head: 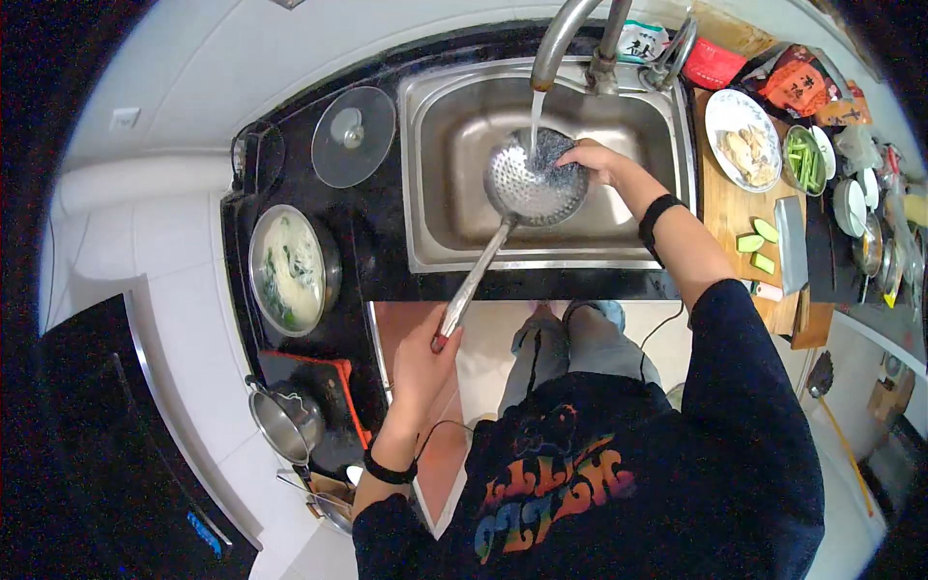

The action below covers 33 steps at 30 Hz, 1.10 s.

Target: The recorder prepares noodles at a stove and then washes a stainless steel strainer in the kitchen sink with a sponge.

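Note:
My left hand (428,355) grips the end of the long metal handle of a perforated skimmer ladle (522,192). The skimmer's round bowl is held over a stainless steel sink (457,235). Water runs from the faucet (562,47) onto the bowl. At the bowl's upper right edge, my right hand (596,161) holds a dark scouring pad (557,148) against the metal, fingers bent over it. Both wrists wear black bands.
On the left counter are a glass lid (353,138), a pot of noodles and greens (290,272) and a steel saucepan (283,428). To the right, a cutting board (725,210) bears a plate of meat (743,141), cucumber pieces (761,239) and a cleaver (792,243).

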Each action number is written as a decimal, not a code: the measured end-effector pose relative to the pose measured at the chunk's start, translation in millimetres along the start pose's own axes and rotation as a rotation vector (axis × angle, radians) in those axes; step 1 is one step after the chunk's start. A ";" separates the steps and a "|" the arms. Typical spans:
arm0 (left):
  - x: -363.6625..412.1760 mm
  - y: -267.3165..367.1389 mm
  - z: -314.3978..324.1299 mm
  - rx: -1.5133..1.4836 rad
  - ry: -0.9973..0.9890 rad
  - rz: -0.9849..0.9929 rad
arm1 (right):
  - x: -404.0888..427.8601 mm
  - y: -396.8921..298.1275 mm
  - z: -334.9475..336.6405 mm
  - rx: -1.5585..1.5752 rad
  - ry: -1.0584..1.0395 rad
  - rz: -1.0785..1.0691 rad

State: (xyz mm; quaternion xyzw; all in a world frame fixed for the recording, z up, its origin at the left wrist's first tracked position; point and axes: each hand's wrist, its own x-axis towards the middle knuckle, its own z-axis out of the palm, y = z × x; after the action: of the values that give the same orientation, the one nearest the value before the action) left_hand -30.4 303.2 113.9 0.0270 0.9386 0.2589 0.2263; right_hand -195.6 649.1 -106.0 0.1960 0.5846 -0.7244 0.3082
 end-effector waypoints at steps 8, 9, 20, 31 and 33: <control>23.9 -23.5 -4.6 -0.228 -0.151 0.045 | 10.3 11.3 14.2 -0.541 0.479 -0.270; 28.1 -22.4 -7.2 -0.228 -0.155 0.045 | 11.4 11.2 12.6 -0.540 0.481 -0.268; 55.2 -5.3 -9.4 -0.876 -0.773 -0.412 | 34.3 23.2 -3.1 -0.461 0.538 -0.201; 38.7 4.7 -9.0 -0.788 -0.685 -0.334 | -3.2 2.9 18.0 -0.205 0.265 -0.166; 39.5 5.7 -4.4 -0.756 -0.681 -0.333 | 6.9 7.1 10.6 -0.388 0.338 -0.168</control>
State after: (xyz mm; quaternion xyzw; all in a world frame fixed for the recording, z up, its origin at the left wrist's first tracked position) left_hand -68.1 312.7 103.8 -0.1233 0.6448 0.5163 0.5500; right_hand -195.0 636.5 -113.1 0.2022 0.7698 -0.5789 0.1770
